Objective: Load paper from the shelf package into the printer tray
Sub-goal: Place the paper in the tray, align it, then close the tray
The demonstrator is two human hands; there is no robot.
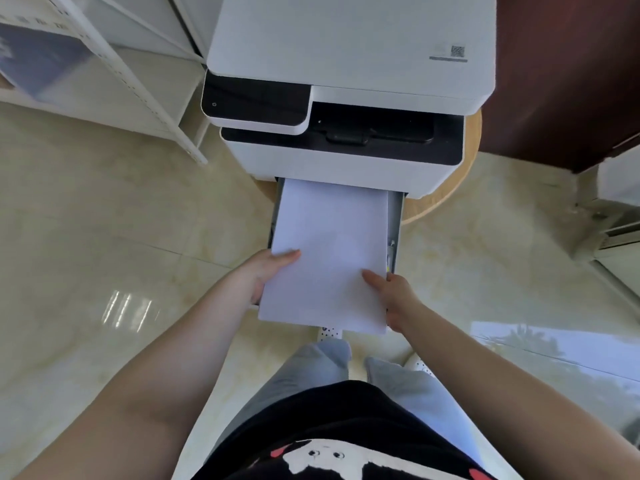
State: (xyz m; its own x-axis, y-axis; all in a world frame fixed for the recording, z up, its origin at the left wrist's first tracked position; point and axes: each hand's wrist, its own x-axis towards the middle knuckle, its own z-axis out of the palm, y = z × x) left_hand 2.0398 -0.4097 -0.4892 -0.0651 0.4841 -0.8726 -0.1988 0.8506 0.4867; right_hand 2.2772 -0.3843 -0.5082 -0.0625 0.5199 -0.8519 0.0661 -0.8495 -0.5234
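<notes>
White paper stack [329, 258], far end already inside the pulled-out printer tray [396, 220], near end overhanging toward the person. Left hand [266, 275] and right hand [389, 299] each clasp a side edge, thumbs on top. Good practice: keep the stack level and square to the tray walls while sliding it in. Printer [349, 98] carries a small code label [457, 51]; its text is illegible.

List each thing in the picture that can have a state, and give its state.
paper stack: held at both sides, lowered partly into the tray
printer tray: pulled out, open
printer: top lid closed, panel dark
left hand: gripping the stack's left edge
right hand: gripping the stack's right edge
</notes>
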